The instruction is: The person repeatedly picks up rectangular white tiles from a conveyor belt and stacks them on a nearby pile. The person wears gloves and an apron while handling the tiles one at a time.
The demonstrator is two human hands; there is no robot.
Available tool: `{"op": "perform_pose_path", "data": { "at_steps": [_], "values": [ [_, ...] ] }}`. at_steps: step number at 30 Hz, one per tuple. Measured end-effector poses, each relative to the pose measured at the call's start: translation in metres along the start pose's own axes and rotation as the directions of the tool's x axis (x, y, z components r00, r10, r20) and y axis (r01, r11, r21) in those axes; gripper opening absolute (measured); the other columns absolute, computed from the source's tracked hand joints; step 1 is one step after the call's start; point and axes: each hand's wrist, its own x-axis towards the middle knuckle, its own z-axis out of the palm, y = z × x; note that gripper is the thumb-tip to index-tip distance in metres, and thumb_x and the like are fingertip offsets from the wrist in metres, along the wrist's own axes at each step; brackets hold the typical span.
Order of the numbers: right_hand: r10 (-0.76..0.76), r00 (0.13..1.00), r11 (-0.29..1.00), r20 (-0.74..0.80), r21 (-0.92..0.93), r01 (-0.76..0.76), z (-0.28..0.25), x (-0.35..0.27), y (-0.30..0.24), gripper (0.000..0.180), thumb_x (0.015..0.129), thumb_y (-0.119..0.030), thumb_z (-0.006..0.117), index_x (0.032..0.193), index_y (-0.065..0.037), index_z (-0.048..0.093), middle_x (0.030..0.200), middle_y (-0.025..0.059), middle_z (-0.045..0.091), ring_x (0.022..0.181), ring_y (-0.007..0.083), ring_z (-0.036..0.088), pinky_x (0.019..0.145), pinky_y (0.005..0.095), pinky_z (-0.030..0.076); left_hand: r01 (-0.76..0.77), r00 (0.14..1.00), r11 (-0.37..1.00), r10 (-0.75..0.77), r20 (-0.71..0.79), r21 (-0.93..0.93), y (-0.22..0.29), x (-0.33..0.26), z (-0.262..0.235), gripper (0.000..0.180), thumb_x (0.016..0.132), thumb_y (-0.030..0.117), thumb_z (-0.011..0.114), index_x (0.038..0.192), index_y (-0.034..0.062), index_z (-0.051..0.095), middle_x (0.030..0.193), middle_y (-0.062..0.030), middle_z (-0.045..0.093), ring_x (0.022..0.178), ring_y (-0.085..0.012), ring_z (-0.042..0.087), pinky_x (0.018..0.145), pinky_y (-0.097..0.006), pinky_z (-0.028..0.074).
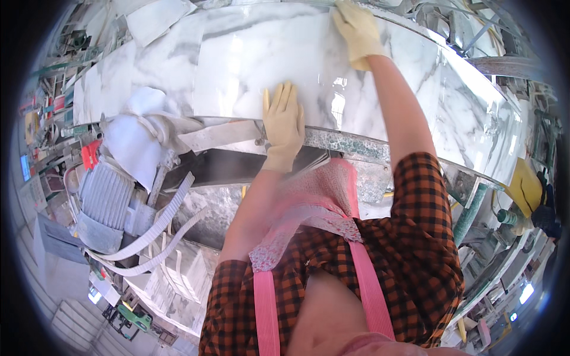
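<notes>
A large white marble slab (249, 65) with grey veins lies flat across the upper part of the view. My left hand (284, 121), in a yellowish glove, rests palm-down with its fingers together on the slab's near edge. My right hand (358, 31), gloved the same way, reaches over to the far edge of the slab and presses flat there. Neither hand holds anything. My orange-and-black checked sleeves and pink apron straps fill the lower middle.
A grey ribbed motor (105, 196) wrapped partly in white cloth (133, 136) sits at the left, with white ribbed hoses (160, 228) below it. A metal frame rail (356, 145) runs under the slab. A yellow object (525, 187) sits at right.
</notes>
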Motion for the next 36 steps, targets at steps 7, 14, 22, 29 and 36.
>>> {"op": "perform_pose_path", "data": {
  "at_steps": [7,14,22,29,36],
  "values": [
    [0.053,0.998,0.943,-0.041,-0.326,-0.063,0.039,0.002,-0.023,0.03,0.09,-0.024,0.054,0.106,-0.002,0.065,0.106,0.0167,0.068,0.105,0.0333,0.062,0.101,0.0563,0.034,0.001,1.0,0.999,-0.002,0.03,0.038,0.001,0.0,0.005,0.041,0.092,0.009,0.053,0.129,-0.0085,0.055,0.134,-0.0247,0.058,0.127,-0.0397,0.052,0.116,-0.057,0.027],
    [0.108,0.994,0.986,-0.026,-0.126,-0.11,0.029,0.001,-0.028,0.033,0.094,-0.024,0.05,0.112,0.001,0.063,0.113,0.0202,0.066,0.115,0.0342,0.058,0.11,0.0556,0.028,-0.022,0.999,0.999,0.02,0.051,0.03,0.004,0.003,0.002,0.04,0.092,0.008,0.053,0.129,-0.0079,0.054,0.134,-0.0241,0.057,0.128,-0.0439,0.049,0.115,-0.059,0.026],
    [0.041,0.999,0.977,0.009,-0.21,-0.039,-0.097,-0.116,0.03,0.05,0.087,-0.023,0.059,0.135,-0.009,0.055,0.136,0.019,0.056,0.129,0.0361,0.048,0.111,0.0501,0.031,0.03,0.999,1.0,-0.03,0.036,-0.007,0.004,0.004,-0.004,0.046,0.09,0.012,0.055,0.131,-0.0085,0.054,0.132,-0.0274,0.057,0.129,-0.0439,0.05,0.115,-0.058,0.026],
    [0.296,0.951,0.917,0.086,-0.304,-0.258,-0.127,-0.158,0.082,0.046,0.099,-0.013,0.048,0.144,-0.002,0.048,0.149,0.0206,0.046,0.141,0.037,0.038,0.119,0.05,0.021,0.156,0.963,0.983,-0.173,0.207,0.095,0.006,0.01,-0.003,0.05,0.088,0.013,0.056,0.133,-0.0091,0.052,0.134,-0.0271,0.055,0.127,-0.0445,0.05,0.113,-0.063,0.026],
    [0.466,0.857,0.875,0.222,-0.258,-0.409,-0.128,-0.136,0.063,0.046,0.103,-0.014,0.042,0.146,0.003,0.043,0.153,0.0235,0.039,0.144,0.0403,0.032,0.121,0.053,0.015,0.188,0.933,0.969,-0.227,0.278,0.16,0.004,0.008,-0.005,0.047,0.083,0.009,0.059,0.125,-0.0101,0.057,0.132,-0.0276,0.054,0.125,-0.0439,0.051,0.11,-0.069,0.027]
  ]
}}
